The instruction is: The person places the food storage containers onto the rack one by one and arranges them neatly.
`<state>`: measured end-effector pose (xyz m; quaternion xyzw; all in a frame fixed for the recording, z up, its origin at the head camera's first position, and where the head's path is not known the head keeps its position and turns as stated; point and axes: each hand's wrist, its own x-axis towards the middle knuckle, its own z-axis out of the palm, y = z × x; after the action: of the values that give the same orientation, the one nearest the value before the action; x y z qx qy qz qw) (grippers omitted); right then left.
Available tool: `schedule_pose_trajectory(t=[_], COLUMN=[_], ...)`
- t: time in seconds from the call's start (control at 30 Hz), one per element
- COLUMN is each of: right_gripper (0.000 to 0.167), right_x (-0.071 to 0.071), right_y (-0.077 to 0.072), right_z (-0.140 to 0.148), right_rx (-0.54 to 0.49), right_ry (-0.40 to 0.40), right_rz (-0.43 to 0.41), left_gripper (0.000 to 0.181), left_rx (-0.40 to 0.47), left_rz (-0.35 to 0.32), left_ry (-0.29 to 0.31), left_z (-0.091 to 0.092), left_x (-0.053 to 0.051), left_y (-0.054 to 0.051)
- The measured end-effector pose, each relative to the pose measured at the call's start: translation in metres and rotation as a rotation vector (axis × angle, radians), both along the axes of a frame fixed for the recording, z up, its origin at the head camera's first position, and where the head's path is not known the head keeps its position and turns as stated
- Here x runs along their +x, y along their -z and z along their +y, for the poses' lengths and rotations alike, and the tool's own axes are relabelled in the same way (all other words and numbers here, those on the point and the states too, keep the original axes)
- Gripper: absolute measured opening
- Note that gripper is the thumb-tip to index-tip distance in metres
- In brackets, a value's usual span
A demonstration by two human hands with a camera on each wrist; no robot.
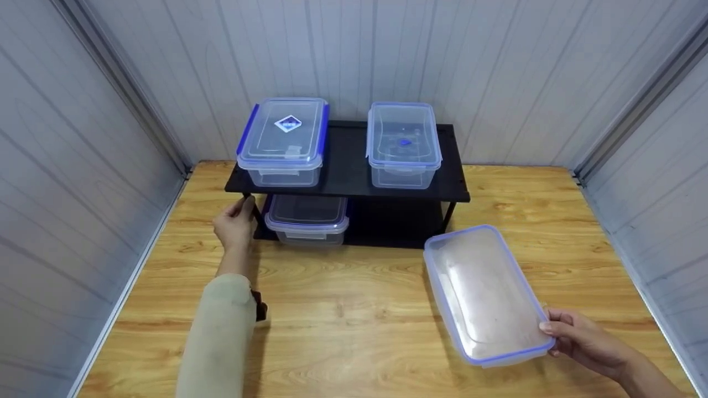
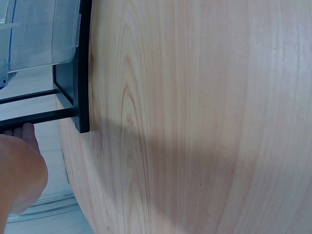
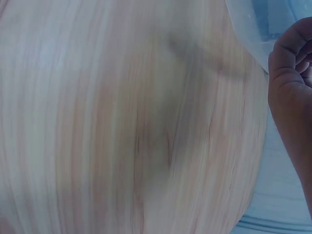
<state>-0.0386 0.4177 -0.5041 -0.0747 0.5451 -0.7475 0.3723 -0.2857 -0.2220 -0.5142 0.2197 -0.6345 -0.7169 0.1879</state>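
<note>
My right hand (image 1: 586, 340) pinches the near right corner of a clear plastic food container (image 1: 487, 293) with a blue rim, thumb on top. The container is tilted above the table at the right; in the right wrist view only part of it shows, beside the curled fingers (image 3: 287, 53). At the left end of a black two-tier shelf (image 1: 348, 160), my left hand (image 1: 235, 224) grips the front post under the upper board. The left wrist view shows its fingertips (image 2: 28, 131) against the black post (image 2: 39, 117).
Two lidded containers stand on the upper board, one at left (image 1: 282, 132) and one at right (image 1: 404, 138). Below, another lidded container (image 1: 307, 218) sits at the lower tier's left. Pale panel walls (image 1: 354, 50) enclose the wooden table (image 1: 332, 331) at back and sides.
</note>
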Motion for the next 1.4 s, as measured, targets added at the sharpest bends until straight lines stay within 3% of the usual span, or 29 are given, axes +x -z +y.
schedule_pose_trajectory(t=[0.23,0.5,0.7,0.93,1.17,1.4], right_gripper=[0.041,0.033,0.028,0.025,0.024,0.026], right_x=[-0.005,-0.017,-0.03,-0.047,-0.066,-0.09], right_y=[-0.001,0.003,0.007,0.011,0.01,0.011], right_z=[-0.03,-0.067,-0.092,-0.114,-0.127,-0.138], right_rx=[-0.033,-0.044,-0.045,-0.032,-0.002,-0.013], right_ry=[-0.011,-0.019,-0.002,0.057,0.123,0.212], right_rz=[0.024,0.027,0.048,0.062,0.097,0.088], left_gripper=[0.026,0.032,0.033,0.034,0.03,0.031], left_rx=[-0.007,-0.029,-0.013,-0.017,-0.074,-0.11], left_rz=[0.007,-0.058,-0.043,-0.053,-0.004,-0.024], left_ry=[-0.017,0.0,0.008,0.012,-0.039,-0.038], left_z=[-0.002,-0.003,-0.002,-0.002,-0.002,-0.002], left_x=[-0.001,-0.001,-0.001,-0.001,-0.004,-0.005], left_y=[0.001,-0.001,-0.001,-0.001,0.001,0.004])
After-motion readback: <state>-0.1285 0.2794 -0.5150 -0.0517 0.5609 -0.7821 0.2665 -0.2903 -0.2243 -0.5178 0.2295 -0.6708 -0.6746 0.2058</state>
